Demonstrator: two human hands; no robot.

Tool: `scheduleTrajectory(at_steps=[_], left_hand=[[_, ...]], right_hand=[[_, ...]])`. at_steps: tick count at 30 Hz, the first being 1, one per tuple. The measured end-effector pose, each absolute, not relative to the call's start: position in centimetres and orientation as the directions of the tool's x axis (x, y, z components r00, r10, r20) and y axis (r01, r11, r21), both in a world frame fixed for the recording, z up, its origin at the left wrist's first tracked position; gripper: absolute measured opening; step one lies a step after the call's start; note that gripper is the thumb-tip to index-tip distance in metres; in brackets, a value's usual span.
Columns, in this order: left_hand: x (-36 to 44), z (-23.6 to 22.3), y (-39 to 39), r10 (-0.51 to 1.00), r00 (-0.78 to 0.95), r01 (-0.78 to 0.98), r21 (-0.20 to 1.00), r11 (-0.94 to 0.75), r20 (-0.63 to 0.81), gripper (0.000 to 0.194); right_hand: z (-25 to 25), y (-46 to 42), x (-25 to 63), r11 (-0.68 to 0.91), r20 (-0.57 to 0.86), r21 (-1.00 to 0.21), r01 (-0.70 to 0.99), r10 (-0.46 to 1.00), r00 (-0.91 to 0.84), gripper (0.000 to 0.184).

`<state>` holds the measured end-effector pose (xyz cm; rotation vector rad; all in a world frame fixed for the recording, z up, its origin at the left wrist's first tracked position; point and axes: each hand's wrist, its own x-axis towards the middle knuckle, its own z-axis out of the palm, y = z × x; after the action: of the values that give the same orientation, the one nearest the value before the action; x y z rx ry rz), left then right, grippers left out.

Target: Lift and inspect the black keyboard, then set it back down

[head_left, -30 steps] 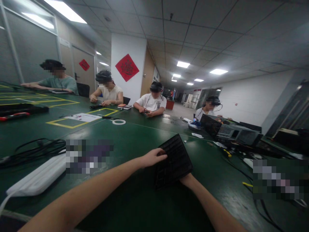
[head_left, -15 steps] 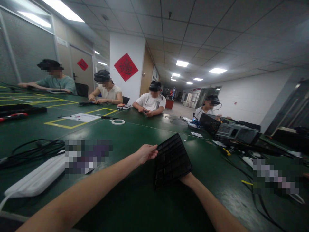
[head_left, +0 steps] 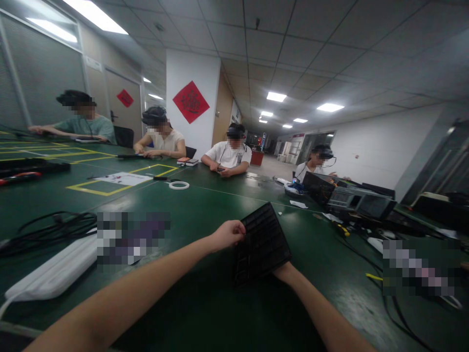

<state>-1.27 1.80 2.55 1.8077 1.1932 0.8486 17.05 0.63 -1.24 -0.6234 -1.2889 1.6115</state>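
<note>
A black tray with a grid of small compartments (head_left: pixel 264 239) is held tilted above the green table. My right hand (head_left: pixel 284 270) supports it from beneath at its lower right; most of those fingers are hidden behind the tray. At the tray's upper left side is my left hand (head_left: pixel 229 233), its fingers curled together in a pinch over the edge compartments. Whatever the pinch holds, if anything, is too small to make out. The contents of the compartments are too dark to tell.
A white power strip (head_left: pixel 54 266) and black cables (head_left: pixel 58 222) lie at left. White tape ring (head_left: pixel 179 185) and paper (head_left: pixel 124 177) sit farther back. An opened computer case (head_left: pixel 361 200) stands right, with cables before it. Several people sit around the table.
My left hand has shifted slightly right and its fingers have curled in over the tray's left edge. The tray and my right hand stay nearly still.
</note>
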Motion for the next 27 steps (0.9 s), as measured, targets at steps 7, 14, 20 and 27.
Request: scheduleTrajectory(at_steps=[7,14,20,27], left_hand=[[-1.3,3.7,0.4,0.744,0.573,0.703,0.261,-0.662,0.344,0.014],[-1.1,4.2,-1.0,0.563,0.771,0.611,-0.097,-0.785,0.298,0.016],[-1.6,3.3,0.7,0.785,0.509,0.61,0.496,-0.618,0.353,0.015],[-0.8,1.7,2.4,0.902,0.371,0.434,0.817,-0.378,0.22,0.017]], right_hand=[[-1.1,0.4,17.9,0.1,0.16,-0.975,-0.2,0.938,-0.308,0.033],[-2.0,1.2,17.9,0.206,0.237,-0.969,-0.133,0.929,-0.283,0.025],[-0.8,0.1,17.8,0.162,0.219,-0.969,-0.189,0.916,-0.337,0.036],[-0.1,-0.1,17.4,0.114,0.199,-0.964,-0.242,0.91,-0.364,0.038]])
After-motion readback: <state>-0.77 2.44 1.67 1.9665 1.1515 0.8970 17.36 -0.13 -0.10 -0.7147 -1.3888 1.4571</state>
